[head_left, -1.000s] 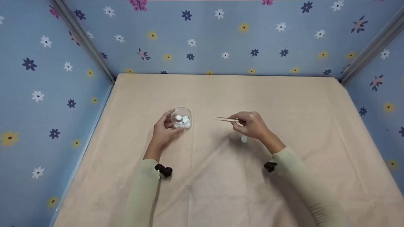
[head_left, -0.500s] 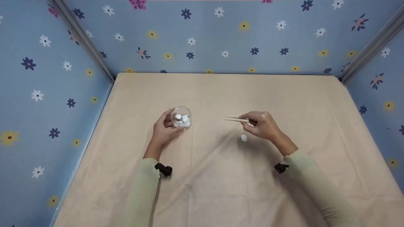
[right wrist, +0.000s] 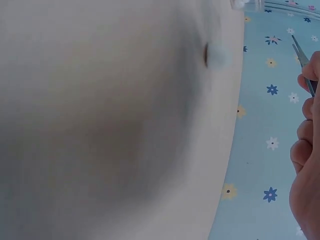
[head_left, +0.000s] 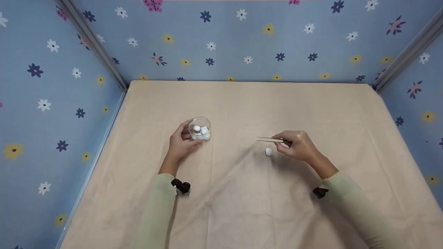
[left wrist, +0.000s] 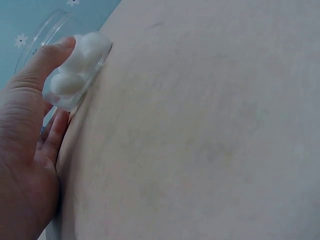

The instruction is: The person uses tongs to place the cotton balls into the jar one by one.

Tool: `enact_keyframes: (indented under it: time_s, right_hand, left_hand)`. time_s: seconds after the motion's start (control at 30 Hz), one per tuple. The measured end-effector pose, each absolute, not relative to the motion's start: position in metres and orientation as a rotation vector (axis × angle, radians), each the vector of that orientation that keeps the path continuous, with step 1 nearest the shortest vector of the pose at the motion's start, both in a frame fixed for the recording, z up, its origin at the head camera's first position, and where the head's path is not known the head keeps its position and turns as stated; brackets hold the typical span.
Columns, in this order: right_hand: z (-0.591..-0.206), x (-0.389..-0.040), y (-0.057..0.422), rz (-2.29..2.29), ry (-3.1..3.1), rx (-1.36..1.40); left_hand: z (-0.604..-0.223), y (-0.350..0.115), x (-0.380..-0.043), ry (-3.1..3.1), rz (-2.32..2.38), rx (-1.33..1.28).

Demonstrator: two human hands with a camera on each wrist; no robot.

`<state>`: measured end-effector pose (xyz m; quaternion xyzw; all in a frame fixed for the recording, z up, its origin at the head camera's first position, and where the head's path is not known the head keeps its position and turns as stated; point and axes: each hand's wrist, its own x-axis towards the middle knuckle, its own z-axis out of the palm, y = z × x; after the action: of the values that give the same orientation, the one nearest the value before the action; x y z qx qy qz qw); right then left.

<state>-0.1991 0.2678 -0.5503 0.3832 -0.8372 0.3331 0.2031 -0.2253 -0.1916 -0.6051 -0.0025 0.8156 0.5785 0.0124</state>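
Note:
My left hand grips a clear round jar that stands on the cloth, thumb on the near side and fingers on the far side. Inside the jar lie several white cotton balls, seen through its wall in the left wrist view. In my right hand is a pair of metal tweezers, pinched between thumb and fingers. Their tips point left and stand slightly apart, with nothing between them. One loose cotton ball lies on the cloth just below the tweezers, also visible in the right wrist view.
A beige cloth with creases covers the table. Blue flowered panels rise behind it and at both sides, with grey metal posts at the corners. Small black cameras are strapped at both wrists.
My right hand has moved right with the tweezers, then toward me, bringing their tips closer to the loose cotton ball. My left hand and the jar have stayed in place.

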Motion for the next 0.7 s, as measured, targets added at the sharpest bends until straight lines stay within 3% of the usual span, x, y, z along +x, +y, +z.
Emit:
enact_keyframes:
  time_s: [0.7]
  right_hand:
    - [-0.577, -0.187, 0.303, 0.864, -2.456, 1.027]
  left_hand:
    - [-0.606, -0.191, -0.225, 2.525, 1.84, 0.012]
